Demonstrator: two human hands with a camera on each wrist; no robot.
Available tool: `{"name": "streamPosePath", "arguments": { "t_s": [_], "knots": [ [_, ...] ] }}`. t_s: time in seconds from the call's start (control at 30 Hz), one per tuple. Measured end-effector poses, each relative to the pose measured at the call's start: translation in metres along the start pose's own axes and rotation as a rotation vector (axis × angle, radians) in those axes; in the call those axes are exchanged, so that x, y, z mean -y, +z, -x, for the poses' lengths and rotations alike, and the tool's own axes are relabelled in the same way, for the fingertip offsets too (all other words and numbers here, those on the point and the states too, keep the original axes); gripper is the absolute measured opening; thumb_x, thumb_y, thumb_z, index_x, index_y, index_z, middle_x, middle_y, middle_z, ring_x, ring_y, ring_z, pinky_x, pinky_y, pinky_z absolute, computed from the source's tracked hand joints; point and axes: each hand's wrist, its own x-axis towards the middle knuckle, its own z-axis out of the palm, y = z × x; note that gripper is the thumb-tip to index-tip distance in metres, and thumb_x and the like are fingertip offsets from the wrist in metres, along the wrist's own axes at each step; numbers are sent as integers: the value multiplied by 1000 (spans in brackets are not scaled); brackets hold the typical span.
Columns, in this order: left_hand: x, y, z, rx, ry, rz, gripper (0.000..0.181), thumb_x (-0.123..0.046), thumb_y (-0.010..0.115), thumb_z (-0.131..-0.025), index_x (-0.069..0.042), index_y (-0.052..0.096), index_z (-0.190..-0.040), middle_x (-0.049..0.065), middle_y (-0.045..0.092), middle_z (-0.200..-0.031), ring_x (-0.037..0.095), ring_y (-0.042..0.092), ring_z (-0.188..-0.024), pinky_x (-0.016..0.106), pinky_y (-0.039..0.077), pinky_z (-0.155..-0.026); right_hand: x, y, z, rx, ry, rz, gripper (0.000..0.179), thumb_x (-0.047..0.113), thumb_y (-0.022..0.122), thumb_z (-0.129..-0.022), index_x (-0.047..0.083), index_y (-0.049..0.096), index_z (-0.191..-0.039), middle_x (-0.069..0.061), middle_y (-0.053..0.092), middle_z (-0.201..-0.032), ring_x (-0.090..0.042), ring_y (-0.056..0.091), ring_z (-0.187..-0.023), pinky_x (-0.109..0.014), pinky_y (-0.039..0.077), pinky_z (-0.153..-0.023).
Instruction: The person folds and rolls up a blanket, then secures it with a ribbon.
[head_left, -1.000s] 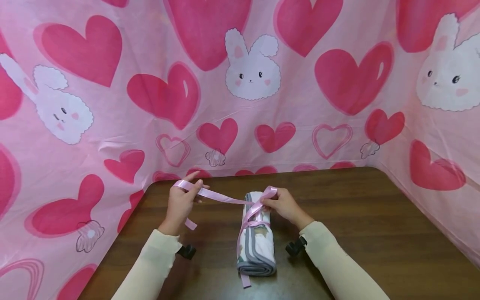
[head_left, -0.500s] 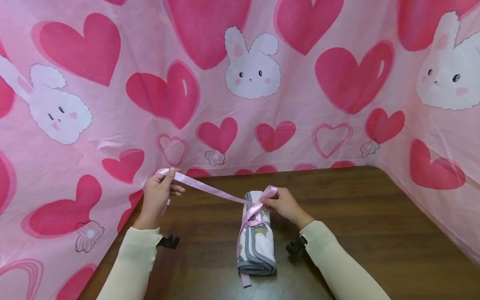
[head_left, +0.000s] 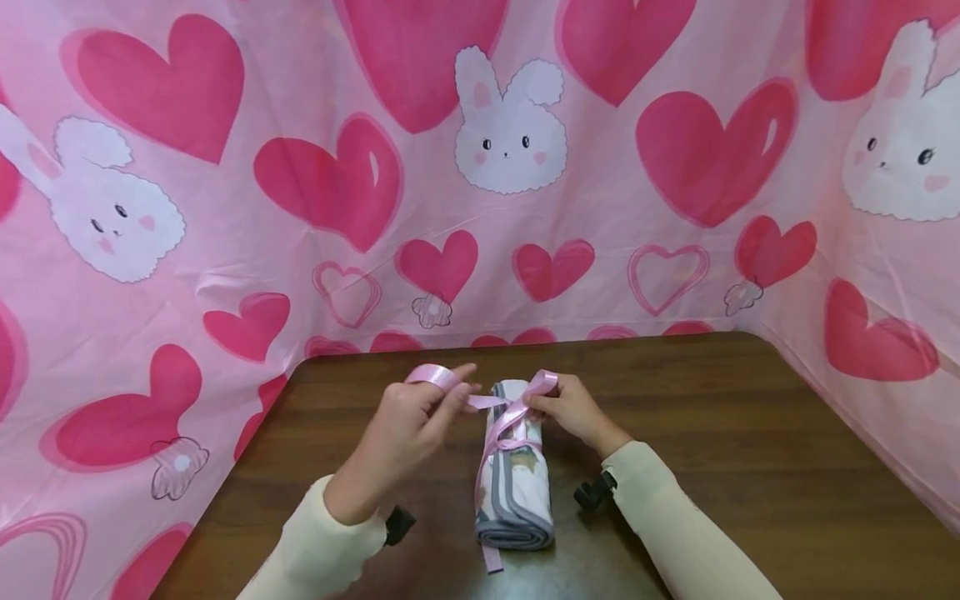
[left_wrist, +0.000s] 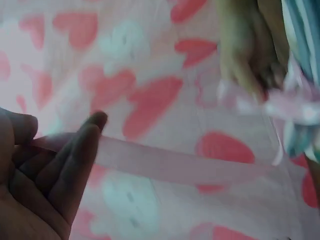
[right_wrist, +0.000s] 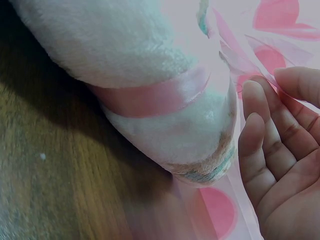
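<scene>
A rolled-up plush blanket [head_left: 528,492], white with grey edging, lies lengthwise on the table in the head view. Pink satin ribbon [head_left: 495,437] goes round it and crosses on top; one end sticks out below the near end. My right hand [head_left: 572,408] pinches a ribbon loop between thumb and finger just above the roll's far half. To the left, my left hand [head_left: 408,429] pinches the other length of ribbon, which curves over its fingers. That stretch of ribbon [left_wrist: 165,162] spans towards the roll in the left wrist view. Plush and a flat ribbon band [right_wrist: 155,95] show beside my right hand in the right wrist view.
The dark wooden table [head_left: 712,433] is bounded at the back and sides by a pink curtain [head_left: 585,217] printed with hearts and rabbits. Black wrist-worn mounts [head_left: 594,492] stick out inward from both cream sleeves.
My left hand first went out to the left, drawing the ribbon long, then came back right, close beside the roll. My right hand and the blanket have stayed in place.
</scene>
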Motion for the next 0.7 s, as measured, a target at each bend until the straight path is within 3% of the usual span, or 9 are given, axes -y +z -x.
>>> {"name": "streamPosePath", "arguments": {
  "t_s": [0.1, 0.17, 0.33, 0.47, 0.53, 0.6, 0.7],
  "knots": [
    [-21, 18, 2, 49, 185, -201, 29, -24, 59, -98, -5, 70, -117, -7, 61, -66, 4, 44, -54, 16, 39, -49, 2, 0, 0, 7, -8, -9, 18, 23, 72, -90, 7, 69, -98, -13, 65, -88, -33, 61, -76, -42, 56, -71],
    [-29, 32, 4, 67, 270, -299, 32, -28, 55, -100, -4, 69, -117, -7, 50, -58, 4, 41, -50, 16, 39, -48, 3, 0, 1, 5, 5, -6, 18, 22, 73, -89, 7, 69, -98, -14, 65, -89, -33, 61, -78, -42, 55, -72],
    [-32, 69, 10, 94, 413, -455, 35, -27, 55, -99, -7, 61, -127, -5, 58, -67, 6, 51, -55, 21, 47, -51, 2, 0, 3, -15, 70, 14, 20, 25, 74, -87, 10, 70, -99, -10, 66, -90, -28, 61, -80, -38, 54, -71],
    [-34, 99, 23, 170, 547, -592, 47, -19, 61, -95, -10, 51, -140, -7, 53, -67, 6, 50, -57, 22, 44, -51, 0, 1, 1, -14, 2, -2, 17, 18, 73, -88, 3, 69, -95, -14, 65, -83, -28, 60, -71, -41, 55, -66],
    [-38, 113, 31, 274, 610, -604, 46, -16, 61, -93, -13, 52, -138, -8, 54, -72, 5, 50, -62, 21, 44, -54, -2, 1, -1, -9, -34, -9, 15, 14, 72, -89, 0, 69, -94, -16, 64, -80, -30, 60, -69, -45, 55, -66],
    [-42, 126, 39, 416, 660, -579, 37, -17, 60, -94, -18, 57, -130, -11, 55, -77, 1, 49, -66, 18, 40, -51, -1, 1, -2, -5, -44, -15, 13, 12, 72, -89, 0, 70, -94, -17, 64, -80, -34, 60, -70, -50, 54, -67],
    [-42, 142, 49, 640, 676, -470, 28, -24, 57, -97, -22, 60, -125, -13, 60, -100, -3, 53, -83, 12, 43, -62, 2, -1, 0, -1, -18, -15, 13, 10, 70, -90, -1, 70, -97, -19, 64, -84, -43, 60, -74, -55, 53, -72]
  ]
}}
